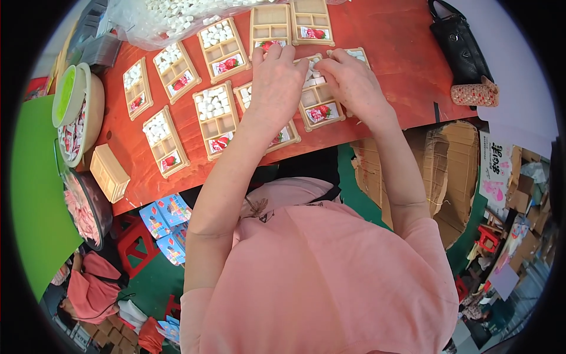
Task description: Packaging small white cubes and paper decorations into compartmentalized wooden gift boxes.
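My left hand (278,79) and my right hand (356,85) are close together over a beige compartment tray (319,95) near the table's middle. White cubes (312,78) lie in its far compartment, between my hands, and a strawberry-printed sachet (323,112) sits at its near end. Fingers of both hands are bent and drawn together; what they pinch, if anything, is hidden. Parts of the neighbouring trays are covered by my hands and left forearm. Farther off, two trays (270,16) hold sachets but no cubes.
Several filled trays (170,76) stand left on the red table (395,65). A clear bag of white cubes (177,15) lies at the back. Bowls (88,127) and stacked trays (110,173) are at the left edge, a black handbag (458,50) at right, a cardboard box (460,177) below.
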`<state>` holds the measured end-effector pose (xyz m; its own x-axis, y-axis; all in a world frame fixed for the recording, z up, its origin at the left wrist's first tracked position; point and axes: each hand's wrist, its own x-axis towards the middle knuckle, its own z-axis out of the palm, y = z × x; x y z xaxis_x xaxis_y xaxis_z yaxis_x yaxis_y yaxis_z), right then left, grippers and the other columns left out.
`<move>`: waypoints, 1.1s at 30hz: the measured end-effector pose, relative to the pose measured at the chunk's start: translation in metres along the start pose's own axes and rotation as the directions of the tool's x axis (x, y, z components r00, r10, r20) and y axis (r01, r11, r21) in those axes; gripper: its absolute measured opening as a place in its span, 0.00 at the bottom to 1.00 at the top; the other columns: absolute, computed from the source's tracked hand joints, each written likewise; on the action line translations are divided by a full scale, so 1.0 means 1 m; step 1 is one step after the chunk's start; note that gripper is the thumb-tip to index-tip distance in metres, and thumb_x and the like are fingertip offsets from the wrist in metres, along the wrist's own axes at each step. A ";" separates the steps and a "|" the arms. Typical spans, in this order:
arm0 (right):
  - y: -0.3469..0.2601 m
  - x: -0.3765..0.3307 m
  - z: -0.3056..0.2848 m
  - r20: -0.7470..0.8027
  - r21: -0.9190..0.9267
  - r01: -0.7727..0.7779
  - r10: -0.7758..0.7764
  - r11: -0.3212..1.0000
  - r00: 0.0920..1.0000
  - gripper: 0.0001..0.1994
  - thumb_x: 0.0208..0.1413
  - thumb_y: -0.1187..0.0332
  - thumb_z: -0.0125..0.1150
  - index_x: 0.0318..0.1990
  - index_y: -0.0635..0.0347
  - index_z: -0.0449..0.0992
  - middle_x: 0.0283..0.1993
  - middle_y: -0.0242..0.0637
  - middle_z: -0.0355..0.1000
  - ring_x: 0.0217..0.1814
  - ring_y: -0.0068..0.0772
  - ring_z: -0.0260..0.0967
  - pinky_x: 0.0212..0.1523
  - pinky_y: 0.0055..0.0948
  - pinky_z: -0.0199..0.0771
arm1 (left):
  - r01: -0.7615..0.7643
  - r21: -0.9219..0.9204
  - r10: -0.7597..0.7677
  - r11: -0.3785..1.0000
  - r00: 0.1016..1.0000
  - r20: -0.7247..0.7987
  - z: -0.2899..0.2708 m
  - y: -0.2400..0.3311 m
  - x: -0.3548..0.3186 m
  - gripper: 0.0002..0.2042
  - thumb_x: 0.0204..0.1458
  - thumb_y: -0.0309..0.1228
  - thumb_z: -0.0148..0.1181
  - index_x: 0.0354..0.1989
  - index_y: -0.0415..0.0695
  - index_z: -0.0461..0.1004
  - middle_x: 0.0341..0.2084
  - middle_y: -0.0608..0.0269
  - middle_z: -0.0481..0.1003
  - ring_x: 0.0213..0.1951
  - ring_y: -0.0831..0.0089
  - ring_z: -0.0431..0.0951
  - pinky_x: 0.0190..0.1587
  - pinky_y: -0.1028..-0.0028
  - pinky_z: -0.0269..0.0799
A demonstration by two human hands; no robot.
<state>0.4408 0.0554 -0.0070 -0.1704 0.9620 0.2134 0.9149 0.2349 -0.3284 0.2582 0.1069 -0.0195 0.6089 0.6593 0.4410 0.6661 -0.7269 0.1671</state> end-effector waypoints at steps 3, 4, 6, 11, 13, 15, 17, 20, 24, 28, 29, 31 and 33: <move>-0.001 0.002 -0.004 0.056 0.039 -0.042 0.040 0.998 0.998 0.08 0.59 0.73 0.60 0.45 0.58 0.78 0.43 0.43 0.71 0.47 0.48 0.75 0.45 0.42 0.78 | 0.015 -0.013 -0.015 1.000 1.000 0.004 -0.002 -0.003 0.002 0.14 0.49 0.22 0.61 0.44 0.48 0.84 0.35 0.62 0.75 0.44 0.63 0.75 0.54 0.59 0.65; -0.003 0.004 -0.006 0.016 0.144 -0.069 0.068 0.987 0.998 0.07 0.60 0.73 0.60 0.45 0.58 0.78 0.43 0.43 0.72 0.47 0.49 0.75 0.46 0.43 0.77 | 0.039 -0.053 -0.040 0.998 0.999 -0.010 -0.002 -0.005 0.002 0.13 0.50 0.22 0.61 0.44 0.48 0.84 0.35 0.62 0.76 0.44 0.62 0.76 0.54 0.58 0.65; -0.003 0.005 -0.008 -0.021 0.248 -0.092 0.101 0.964 0.995 0.06 0.61 0.72 0.60 0.44 0.59 0.78 0.44 0.44 0.72 0.48 0.49 0.74 0.47 0.43 0.77 | 0.098 -0.166 -0.111 0.981 0.991 -0.071 -0.001 -0.011 0.000 0.12 0.52 0.22 0.61 0.44 0.46 0.83 0.36 0.61 0.77 0.44 0.62 0.77 0.52 0.60 0.68; -0.005 0.001 -0.006 0.013 0.401 -0.091 0.093 0.912 0.996 0.06 0.61 0.71 0.61 0.43 0.62 0.77 0.45 0.45 0.72 0.48 0.52 0.75 0.46 0.45 0.76 | 0.277 -0.578 -0.366 0.768 0.930 -0.042 -0.001 -0.016 -0.008 0.09 0.50 0.19 0.62 0.39 0.44 0.82 0.35 0.57 0.79 0.43 0.54 0.78 0.49 0.57 0.72; -0.009 -0.004 -0.009 0.042 0.370 -0.091 0.081 0.924 0.996 0.06 0.61 0.71 0.61 0.43 0.62 0.77 0.45 0.45 0.72 0.48 0.51 0.75 0.46 0.46 0.76 | 0.211 -0.625 -0.320 0.751 0.945 -0.066 0.003 -0.006 -0.010 0.10 0.47 0.18 0.64 0.38 0.43 0.82 0.33 0.56 0.79 0.42 0.52 0.78 0.47 0.56 0.73; -0.011 -0.005 -0.008 0.070 0.337 -0.089 0.070 0.937 0.995 0.06 0.61 0.71 0.61 0.43 0.63 0.77 0.44 0.45 0.72 0.48 0.51 0.75 0.46 0.46 0.76 | 0.214 -0.611 -0.320 0.762 0.945 -0.069 0.008 -0.001 -0.009 0.10 0.45 0.19 0.66 0.37 0.43 0.81 0.33 0.56 0.79 0.42 0.53 0.78 0.48 0.57 0.73; -0.012 -0.007 -0.004 0.055 0.195 -0.111 0.102 0.975 0.993 0.06 0.61 0.71 0.61 0.42 0.64 0.76 0.44 0.45 0.72 0.48 0.51 0.74 0.46 0.46 0.75 | 0.152 -0.536 -0.238 0.831 0.966 -0.095 0.011 0.003 -0.008 0.09 0.45 0.20 0.68 0.36 0.43 0.81 0.35 0.59 0.79 0.44 0.56 0.78 0.50 0.59 0.72; -0.009 -0.009 -0.006 0.052 0.156 -0.122 0.115 0.980 0.992 0.06 0.62 0.71 0.60 0.43 0.63 0.77 0.45 0.45 0.73 0.47 0.52 0.75 0.46 0.46 0.76 | 0.065 -0.394 -0.124 0.917 0.984 -0.125 0.010 0.003 -0.012 0.09 0.44 0.22 0.69 0.36 0.42 0.81 0.37 0.61 0.79 0.46 0.59 0.77 0.52 0.60 0.70; -0.001 -0.004 -0.009 0.049 0.315 -0.160 0.152 0.936 0.987 0.07 0.63 0.71 0.59 0.45 0.63 0.77 0.46 0.45 0.72 0.47 0.52 0.75 0.47 0.45 0.76 | 0.074 -0.403 -0.171 0.912 0.963 -0.209 0.006 0.004 -0.023 0.09 0.44 0.22 0.69 0.36 0.42 0.81 0.39 0.60 0.78 0.47 0.59 0.76 0.52 0.60 0.68; -0.007 0.004 -0.003 -0.054 0.286 -0.094 0.113 0.954 0.992 0.06 0.63 0.72 0.58 0.44 0.62 0.78 0.45 0.45 0.72 0.47 0.52 0.75 0.47 0.45 0.76 | 0.095 -0.271 -0.135 0.958 0.982 -0.132 -0.013 0.019 -0.041 0.11 0.47 0.23 0.68 0.40 0.40 0.80 0.44 0.56 0.76 0.49 0.56 0.75 0.53 0.58 0.67; -0.009 0.006 -0.002 -0.067 0.293 -0.085 0.109 0.952 0.992 0.06 0.63 0.72 0.58 0.43 0.62 0.79 0.45 0.45 0.73 0.47 0.52 0.75 0.47 0.45 0.76 | 0.075 -0.235 -0.105 0.969 0.987 -0.119 -0.018 0.024 -0.047 0.12 0.47 0.23 0.69 0.42 0.40 0.79 0.46 0.56 0.76 0.49 0.56 0.75 0.53 0.58 0.67; -0.006 0.011 0.005 -0.083 0.250 -0.035 0.057 0.968 0.995 0.06 0.63 0.72 0.58 0.43 0.62 0.79 0.45 0.45 0.73 0.47 0.52 0.74 0.47 0.45 0.76 | 0.072 -0.254 -0.085 0.964 0.996 -0.038 -0.020 0.033 -0.059 0.14 0.49 0.27 0.69 0.45 0.40 0.78 0.50 0.53 0.74 0.54 0.55 0.74 0.57 0.54 0.66; -0.004 0.012 0.009 -0.096 0.203 0.011 0.008 0.979 0.995 0.06 0.63 0.72 0.58 0.43 0.62 0.79 0.44 0.45 0.73 0.46 0.52 0.74 0.47 0.45 0.76 | -0.003 -0.195 -0.005 0.981 0.999 -0.040 -0.017 0.044 -0.064 0.14 0.52 0.33 0.67 0.43 0.36 0.78 0.52 0.48 0.73 0.58 0.51 0.72 0.62 0.49 0.63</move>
<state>0.4317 0.0669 -0.0114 -0.1268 0.9460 0.2982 0.8196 0.2693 -0.5058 0.2412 0.0288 -0.0253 0.5880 0.6545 0.4752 0.5672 -0.7525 0.3347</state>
